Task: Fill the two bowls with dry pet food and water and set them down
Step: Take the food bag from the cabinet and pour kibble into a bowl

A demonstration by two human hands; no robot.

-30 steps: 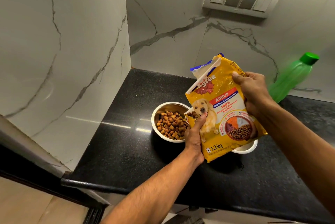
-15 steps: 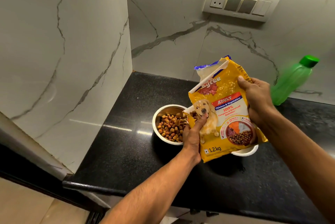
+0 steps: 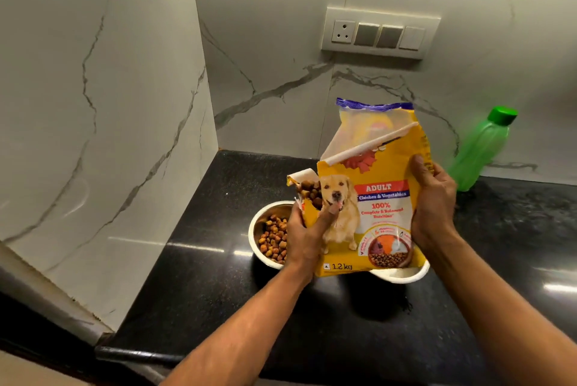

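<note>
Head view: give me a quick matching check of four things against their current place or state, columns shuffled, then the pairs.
Things:
1. pet food bag
2. steel bowl
3. white bowl
4. green bottle

States:
A. mostly hidden behind the bag, contents unseen
B. capped, by the back wall on the right
C. held in both hands, about upright, torn corner open
D. holds kibble, on the counter

Pairs: 1-C, 2-D, 3-A, 4-B

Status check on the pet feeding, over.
Left hand and right hand both gripping the food bag, upright. Steel bowl holds kibble; second bowl mostly hidden behind bag. Green bottle untouched, capped.
</note>
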